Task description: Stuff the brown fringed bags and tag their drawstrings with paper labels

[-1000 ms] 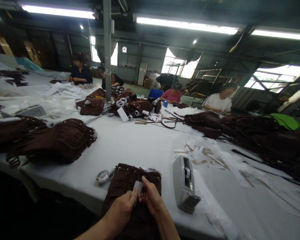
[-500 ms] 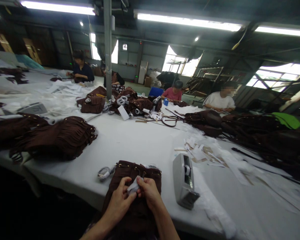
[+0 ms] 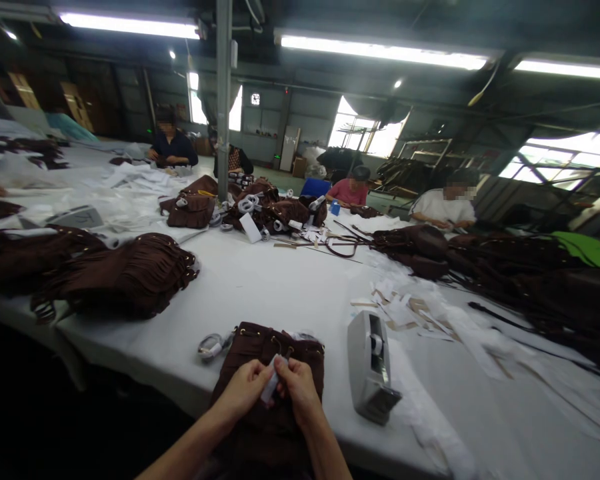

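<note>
A dark brown bag (image 3: 245,348) with gold eyelets along its top lies at the table's front edge and hangs partly over it. Above its front, both hands pinch a small white piece of thin wrapping (image 3: 270,389), narrow and folded, near the cords at the bag's middle. My left hand (image 3: 247,389) closes on it from the left with thumb and fingers. From the right, my right hand (image 3: 297,385) grips its upper end, fingers curled. What the wrapping encloses, if anything, is hidden. Beside the bag's upper left corner sits a plastic-wrapped strap or ring (image 3: 211,346).
A grey tape dispenser (image 3: 370,367) stands right of the bag on the white table (image 3: 280,287). Paper scraps (image 3: 405,307) lie behind it. Brown fringed bags (image 3: 120,273) are piled left, more brown pieces (image 3: 510,273) right. Several people sit across the table, near a metal post (image 3: 223,100).
The white wrapping has gone from a wider, crumpled shape to a narrower, more upright one between my fingers. My left fingers have closed in tighter. The camera view has shifted slightly.
</note>
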Motion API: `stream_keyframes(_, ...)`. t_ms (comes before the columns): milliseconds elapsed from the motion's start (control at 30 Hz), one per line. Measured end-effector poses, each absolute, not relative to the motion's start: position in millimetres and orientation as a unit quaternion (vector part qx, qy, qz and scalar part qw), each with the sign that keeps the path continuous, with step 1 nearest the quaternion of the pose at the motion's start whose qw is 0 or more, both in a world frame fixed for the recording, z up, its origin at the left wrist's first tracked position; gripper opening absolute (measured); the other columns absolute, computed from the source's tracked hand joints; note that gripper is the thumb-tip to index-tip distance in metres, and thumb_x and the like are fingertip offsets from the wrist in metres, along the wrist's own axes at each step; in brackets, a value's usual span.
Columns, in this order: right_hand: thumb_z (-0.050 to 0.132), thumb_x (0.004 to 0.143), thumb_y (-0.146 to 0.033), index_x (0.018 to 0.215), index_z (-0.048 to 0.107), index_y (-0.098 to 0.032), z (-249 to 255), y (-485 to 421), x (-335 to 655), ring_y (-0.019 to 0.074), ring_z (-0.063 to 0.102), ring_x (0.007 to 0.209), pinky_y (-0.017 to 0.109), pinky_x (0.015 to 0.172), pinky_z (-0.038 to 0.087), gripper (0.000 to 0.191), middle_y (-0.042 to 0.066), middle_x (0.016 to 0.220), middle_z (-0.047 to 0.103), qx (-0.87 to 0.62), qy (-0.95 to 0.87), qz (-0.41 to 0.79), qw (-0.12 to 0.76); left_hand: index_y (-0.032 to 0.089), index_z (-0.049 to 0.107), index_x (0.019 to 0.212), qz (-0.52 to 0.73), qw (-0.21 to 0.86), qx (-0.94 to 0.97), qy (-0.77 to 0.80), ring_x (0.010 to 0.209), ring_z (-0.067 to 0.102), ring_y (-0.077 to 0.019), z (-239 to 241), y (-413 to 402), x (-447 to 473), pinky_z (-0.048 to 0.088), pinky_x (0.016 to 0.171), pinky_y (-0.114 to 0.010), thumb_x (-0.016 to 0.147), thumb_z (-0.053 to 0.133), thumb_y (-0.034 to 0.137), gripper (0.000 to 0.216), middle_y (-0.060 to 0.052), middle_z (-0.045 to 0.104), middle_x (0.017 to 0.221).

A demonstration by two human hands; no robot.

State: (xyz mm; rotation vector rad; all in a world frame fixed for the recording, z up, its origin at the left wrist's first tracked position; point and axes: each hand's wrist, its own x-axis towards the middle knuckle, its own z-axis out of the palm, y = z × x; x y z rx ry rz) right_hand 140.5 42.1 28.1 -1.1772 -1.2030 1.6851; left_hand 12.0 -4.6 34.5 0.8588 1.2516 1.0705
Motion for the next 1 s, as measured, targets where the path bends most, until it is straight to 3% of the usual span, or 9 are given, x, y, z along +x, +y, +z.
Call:
stream_keyframes(100,0.073,0.06,-0.061,0.061,0.059,-0.013,31,41,140,0.005,0.039,0.037,0.018,0.035,0.027,0.05,-0.004,0.044,0.051,-0.46,-0.468,0.652,0.38,0.017,0.05,0.072,0.463,0.612,0.359,0.531,0.043,0.054,-0.0135,37,1,17,0.041,0.045,-0.025,0.064,0.063,0.066,0.051,-0.002,0.064,0.059)
stream_keyframes(267,0.072,0.061,-0.061,0.061,0.058,-0.014,34,40,138,0.0043,0.033,0.034,0.019,0.033,0.025,0.049,-0.006,0.04,0.045,-0.461,-0.456,0.659,0.383,0.015,0.053,0.074,0.484,0.655,0.318,0.485,0.05,0.056,-0.014,44,-2,19,0.043,0.05,-0.026,0.064,0.065,0.061,0.049,-0.003,0.063,0.06)
stream_keyframes(400,0.072,0.062,-0.059,0.06,0.057,-0.014,29,41,135,0.0059,0.037,0.033,0.019,0.033,0.028,0.047,-0.005,0.04,0.048,-0.458,-0.445,0.666,0.386,0.011,0.059,0.07,0.5,0.666,0.297,0.466,0.049,0.053,-0.0123,45,-3,22,0.042,0.051,-0.026,0.065,0.067,0.057,0.047,-0.005,0.062,0.061)
stream_keyframes(667,0.071,0.061,-0.061,0.058,0.055,-0.015,17,46,134,0.0068,0.04,0.031,0.019,0.032,0.027,0.049,-0.005,0.038,0.048,-0.452,-0.447,0.663,0.396,0.014,0.055,0.069,0.538,0.617,0.26,0.512,0.045,0.051,-0.0113,35,2,34,0.038,0.042,-0.022,0.055,0.071,0.062,0.052,-0.001,0.059,0.055)
stream_keyframes(1000,0.067,0.061,-0.069,0.058,0.055,-0.015,13,46,139,0.0065,0.038,0.032,0.019,0.033,0.021,0.055,-0.006,0.035,0.045,-0.47,-0.432,0.669,0.381,0.013,0.055,0.064,0.531,0.564,0.258,0.577,0.041,0.051,-0.0112,34,3,44,0.035,0.037,-0.021,0.061,0.064,0.055,0.043,-0.004,0.061,0.053)
